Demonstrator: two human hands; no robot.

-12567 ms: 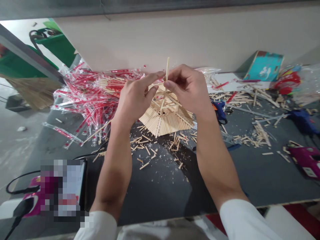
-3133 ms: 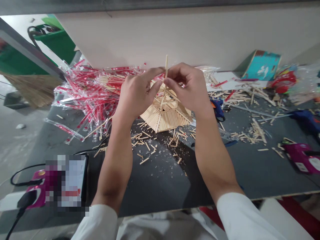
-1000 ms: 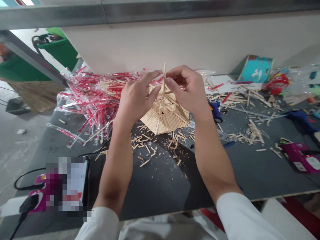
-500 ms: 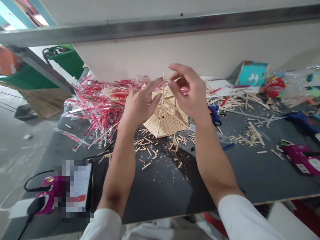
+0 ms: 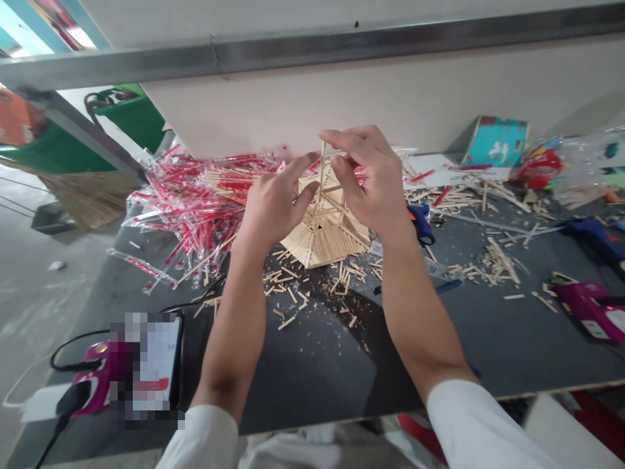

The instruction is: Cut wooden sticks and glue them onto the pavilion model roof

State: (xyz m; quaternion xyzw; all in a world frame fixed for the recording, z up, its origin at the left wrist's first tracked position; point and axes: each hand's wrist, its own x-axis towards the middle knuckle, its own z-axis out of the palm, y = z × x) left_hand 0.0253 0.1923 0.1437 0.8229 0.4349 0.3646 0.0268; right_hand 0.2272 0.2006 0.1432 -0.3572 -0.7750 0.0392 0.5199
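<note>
Head view, dark workbench (image 5: 312, 384), wooden stick frame (image 5: 325, 246), scattered sticks (image 5: 500, 260), wrapped chopsticks (image 5: 185, 208)

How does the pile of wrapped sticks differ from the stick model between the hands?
The pile of wrapped sticks is a loose heap, while the stick model is an ordered, many-sided cone. The pile shows red-and-clear wrappers; the model is bare wood. Both rest on the dark bench.
</note>
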